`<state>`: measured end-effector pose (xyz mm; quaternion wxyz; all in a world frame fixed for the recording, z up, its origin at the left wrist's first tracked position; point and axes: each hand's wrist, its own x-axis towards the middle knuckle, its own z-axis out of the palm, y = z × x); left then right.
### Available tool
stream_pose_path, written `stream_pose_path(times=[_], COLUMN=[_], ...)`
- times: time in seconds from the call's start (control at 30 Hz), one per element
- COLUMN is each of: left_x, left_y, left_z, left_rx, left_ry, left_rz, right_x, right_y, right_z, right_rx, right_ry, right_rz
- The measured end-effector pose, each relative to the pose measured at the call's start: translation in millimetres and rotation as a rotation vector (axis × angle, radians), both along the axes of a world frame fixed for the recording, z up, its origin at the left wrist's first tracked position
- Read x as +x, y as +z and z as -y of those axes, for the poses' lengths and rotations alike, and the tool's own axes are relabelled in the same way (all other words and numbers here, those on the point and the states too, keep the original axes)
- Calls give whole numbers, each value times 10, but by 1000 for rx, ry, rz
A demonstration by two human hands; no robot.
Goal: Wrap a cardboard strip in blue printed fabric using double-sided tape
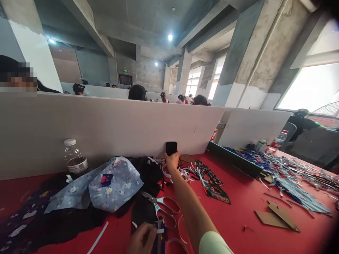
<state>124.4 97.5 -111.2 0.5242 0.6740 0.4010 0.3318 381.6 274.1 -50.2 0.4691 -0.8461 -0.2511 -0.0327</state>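
My right hand (173, 159) reaches out to the white partition and is closed around a black phone (171, 147), upright against it. At the bottom, my left hand (143, 239) has its fingers curled together beside a dark blue printed fabric strip (159, 240) with a white piece across it. What is between those fingers, if anything, is hidden. Metal scissors (156, 205) with pale handles lie just beyond my left hand. Thin pale hoops (177, 244) lie to its right. A light blue printed cloth (116, 187) rests on black fabric (79, 225) at left.
A clear bottle (75, 158) stands by the partition (111, 123) at left. Patterned fabric pieces (213, 181) lie right of my forearm. Cardboard scraps (277, 217) are farther right, near heaped strips (304, 171) beyond a low dark divider (235, 160). Other people sit behind the partitions.
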Motion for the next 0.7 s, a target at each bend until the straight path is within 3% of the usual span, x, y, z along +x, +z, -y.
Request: stream_pose_path(times=[0.4, 0.7], left_x=[-46, -46], left_y=[195, 179], left_z=[75, 84], left_rx=[-31, -30], left_ry=[-89, -95], left_rz=[-15, -44], right_x=[69, 5], right_y=[2, -29], right_z=[179, 156], right_rx=[-39, -33], right_ry=[72, 38], right_rz=[84, 32])
